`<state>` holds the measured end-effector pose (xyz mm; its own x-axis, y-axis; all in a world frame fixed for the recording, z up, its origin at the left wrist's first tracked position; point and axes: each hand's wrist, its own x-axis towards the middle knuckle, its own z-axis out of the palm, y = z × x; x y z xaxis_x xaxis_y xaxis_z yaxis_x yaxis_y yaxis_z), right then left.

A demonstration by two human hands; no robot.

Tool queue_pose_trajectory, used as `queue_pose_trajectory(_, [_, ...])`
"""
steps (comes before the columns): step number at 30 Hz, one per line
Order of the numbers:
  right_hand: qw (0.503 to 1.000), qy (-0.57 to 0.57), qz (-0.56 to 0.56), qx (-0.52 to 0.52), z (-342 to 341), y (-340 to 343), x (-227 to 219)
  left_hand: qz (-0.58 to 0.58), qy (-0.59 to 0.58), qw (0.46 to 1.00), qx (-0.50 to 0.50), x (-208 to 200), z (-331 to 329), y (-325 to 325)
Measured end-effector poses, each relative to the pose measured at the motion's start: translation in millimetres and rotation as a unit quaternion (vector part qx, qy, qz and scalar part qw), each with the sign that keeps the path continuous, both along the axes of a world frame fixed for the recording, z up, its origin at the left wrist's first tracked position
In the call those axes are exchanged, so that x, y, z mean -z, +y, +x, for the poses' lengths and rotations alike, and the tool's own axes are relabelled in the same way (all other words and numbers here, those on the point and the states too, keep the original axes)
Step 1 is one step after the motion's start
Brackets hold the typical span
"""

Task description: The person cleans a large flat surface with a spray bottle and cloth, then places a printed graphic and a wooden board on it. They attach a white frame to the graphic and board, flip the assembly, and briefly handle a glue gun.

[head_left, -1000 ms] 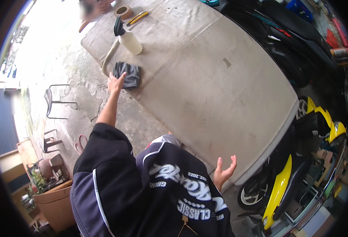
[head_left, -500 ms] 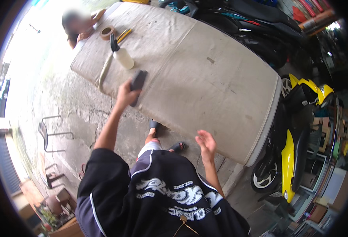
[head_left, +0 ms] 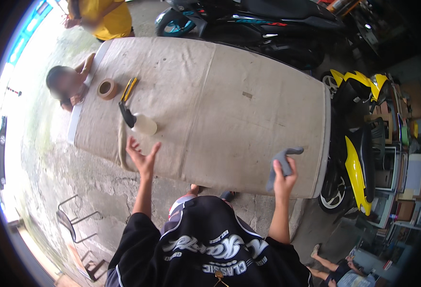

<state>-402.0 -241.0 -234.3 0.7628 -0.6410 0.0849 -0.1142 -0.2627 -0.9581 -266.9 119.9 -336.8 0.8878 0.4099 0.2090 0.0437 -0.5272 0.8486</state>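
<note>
My right hand (head_left: 284,176) is closed round a limp grey cloth (head_left: 278,165), one end of which flops over above the fingers, over the table's near right part. Fingers spread and holding nothing, my left hand (head_left: 143,157) hovers by the near left edge. Just beyond it is a whitish spray bottle (head_left: 144,124) with a black spray head, seen tilted. Farther off, a yellow-and-black cutter knife (head_left: 130,89) and a brown roll of tape (head_left: 107,89) lie on the beige fabric-covered table (head_left: 249,124).
A person (head_left: 72,91) leans at the table's left end, and another in a yellow shirt (head_left: 110,21) stands behind. A black motorcycle (head_left: 268,28) borders the far side, a yellow one (head_left: 356,167) the right. Someone sits at lower right (head_left: 344,272). A metal-framed chair (head_left: 72,222) stands at left.
A dark grey thing was in my left hand; that hand is now empty. My right hand, open before, now holds the grey cloth and has moved right. The view has shifted.
</note>
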Motion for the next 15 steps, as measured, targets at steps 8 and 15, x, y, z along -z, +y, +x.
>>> queue_pose_trajectory(8, [0.921,0.188,-0.342,-0.006,39.1,3.0,168.4,-0.072,-0.068,0.979,0.178,20.1,121.5,37.4])
queue_pose_trajectory(15, [0.868,0.212,-0.439,0.090,56.7,-2.1,201.5,-0.121,0.063,0.969,0.207,-23.3,158.7,22.4])
